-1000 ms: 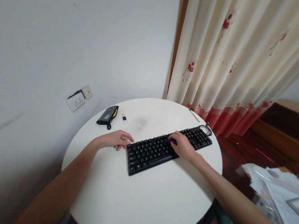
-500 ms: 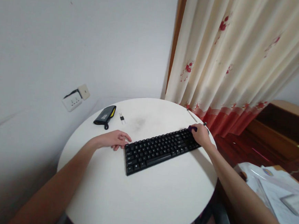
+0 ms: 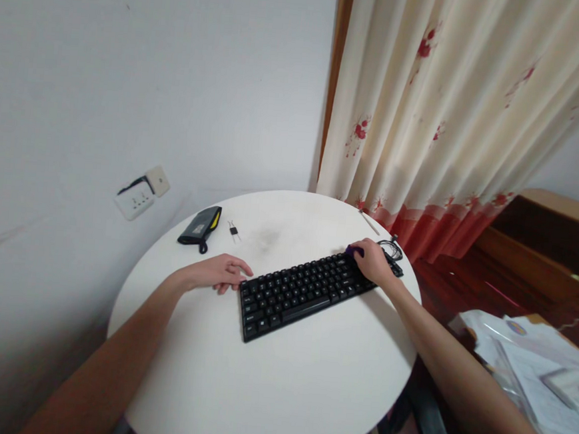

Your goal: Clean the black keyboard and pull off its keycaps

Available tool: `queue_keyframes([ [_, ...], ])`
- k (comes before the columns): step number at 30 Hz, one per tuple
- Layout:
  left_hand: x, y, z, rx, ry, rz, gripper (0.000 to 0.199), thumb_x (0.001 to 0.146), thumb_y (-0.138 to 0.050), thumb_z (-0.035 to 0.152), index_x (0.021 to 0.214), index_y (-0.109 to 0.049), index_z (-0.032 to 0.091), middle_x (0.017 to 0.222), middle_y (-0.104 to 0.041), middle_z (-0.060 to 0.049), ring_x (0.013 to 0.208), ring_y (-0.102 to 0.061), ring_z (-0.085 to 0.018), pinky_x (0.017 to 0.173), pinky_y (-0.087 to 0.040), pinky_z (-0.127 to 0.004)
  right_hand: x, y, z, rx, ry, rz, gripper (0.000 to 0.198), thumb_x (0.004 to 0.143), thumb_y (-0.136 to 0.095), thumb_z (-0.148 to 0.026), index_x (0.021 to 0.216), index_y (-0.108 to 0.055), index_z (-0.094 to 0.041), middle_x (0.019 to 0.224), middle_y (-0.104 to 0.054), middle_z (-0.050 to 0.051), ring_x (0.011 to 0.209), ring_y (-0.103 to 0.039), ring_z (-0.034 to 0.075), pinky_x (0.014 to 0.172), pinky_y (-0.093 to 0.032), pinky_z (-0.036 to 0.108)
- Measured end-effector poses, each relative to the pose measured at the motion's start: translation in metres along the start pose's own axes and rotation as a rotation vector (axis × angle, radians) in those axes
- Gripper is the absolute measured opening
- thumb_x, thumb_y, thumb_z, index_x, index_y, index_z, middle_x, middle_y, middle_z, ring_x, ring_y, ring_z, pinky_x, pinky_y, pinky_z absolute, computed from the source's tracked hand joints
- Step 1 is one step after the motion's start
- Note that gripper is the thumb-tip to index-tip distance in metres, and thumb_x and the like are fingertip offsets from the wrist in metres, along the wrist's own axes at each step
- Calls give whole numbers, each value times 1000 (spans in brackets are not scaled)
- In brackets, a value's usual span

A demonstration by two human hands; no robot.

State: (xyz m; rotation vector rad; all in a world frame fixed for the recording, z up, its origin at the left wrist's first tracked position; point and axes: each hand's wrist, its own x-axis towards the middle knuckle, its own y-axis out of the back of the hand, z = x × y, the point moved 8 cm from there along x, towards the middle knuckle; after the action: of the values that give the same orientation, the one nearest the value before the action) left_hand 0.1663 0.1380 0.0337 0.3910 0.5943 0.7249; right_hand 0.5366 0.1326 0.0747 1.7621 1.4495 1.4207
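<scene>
A black keyboard (image 3: 293, 296) lies slantwise on the round white table (image 3: 276, 390). My right hand (image 3: 373, 262) is closed around a small dark purple thing (image 3: 354, 250) and presses it on the keys toward the right end. What kind of thing it is stays mostly hidden under my fingers. At the keyboard's left end, my left hand (image 3: 219, 271) rests on the table with loosely spread fingers, the fingertips at the upper left corner. Beyond my right hand a coiled black cable (image 3: 392, 247) lies behind the number keys.
A grey pouch with a yellow patch (image 3: 199, 226) lies at the table's back left. Beside it is a small black keycap puller with wire prongs (image 3: 233, 230). A thin light stick (image 3: 369, 222) lies near the back right edge. Papers (image 3: 534, 356) are piled at the right.
My right hand has slid left along the keyboard with the purple thing, uncovering the right end keys and the cable. My left hand has stayed in place. The view has shifted slightly.
</scene>
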Motion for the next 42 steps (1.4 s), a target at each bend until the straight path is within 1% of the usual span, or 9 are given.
queue_keyframes([
  [3,1,1,-2,1,9,4,53,77,-63,57,112,-62,16,74,-67,-5,50,-54,-11,46,-34,-21,1,17,38,-80,-135,72,30,79,-49,-6,94,-75,-13,95,-71,11,91,-62,23,88,-44,33],
  [6,2,1,-4,4,9,1,54,76,-64,57,112,-62,17,75,-67,-5,50,-55,-11,46,-35,-21,-7,26,45,-92,-169,121,31,80,-49,-7,96,-74,-12,97,-71,12,93,-62,23,90,-44,34],
  [11,3,1,-5,6,7,-2,53,76,-63,57,111,-63,17,74,-67,-5,51,-55,-12,47,-37,-22,-29,10,-16,148,104,-51,28,81,-53,-10,97,-74,-18,96,-70,7,89,-63,20,86,-47,31],
  [14,2,1,-3,11,10,-1,55,75,-63,58,111,-63,17,75,-68,-5,51,-55,-12,48,-38,-23,-43,18,-29,224,95,17,26,83,-54,-13,99,-74,-18,95,-69,7,85,-62,19,81,-48,32],
  [19,1,1,-2,8,10,-6,55,75,-63,58,111,-63,17,75,-67,-5,51,-55,-12,48,-38,-23,-64,31,9,181,-5,17,25,82,-54,-16,98,-74,-18,94,-68,7,81,-62,19,73,-49,31],
  [24,3,1,-5,-1,24,0,55,73,-64,58,110,-63,17,73,-67,-5,52,-55,-13,49,-39,-23,-79,44,49,38,-184,164,26,82,-53,-19,97,-74,-15,93,-69,10,83,-62,22,80,-49,36],
  [31,0,1,1,24,38,19,55,73,-63,60,108,-63,18,71,-64,-3,51,-53,-12,47,-36,-22,-97,19,-13,189,-17,79,27,84,-51,-13,99,-72,-19,97,-65,9,86,-63,21,81,-51,34],
  [35,-1,0,3,21,40,17,53,75,-63,58,108,-63,18,72,-65,-3,50,-53,-11,47,-34,-21,-100,23,-28,259,21,100,27,87,-50,-14,102,-71,-19,99,-64,9,87,-62,20,81,-51,33],
  [42,-1,0,2,12,23,7,52,75,-63,57,109,-63,17,71,-64,-3,50,-53,-12,47,-35,-22,-82,38,30,181,-56,111,25,85,-52,-17,98,-74,-17,94,-66,8,82,-61,20,79,-50,34],
])
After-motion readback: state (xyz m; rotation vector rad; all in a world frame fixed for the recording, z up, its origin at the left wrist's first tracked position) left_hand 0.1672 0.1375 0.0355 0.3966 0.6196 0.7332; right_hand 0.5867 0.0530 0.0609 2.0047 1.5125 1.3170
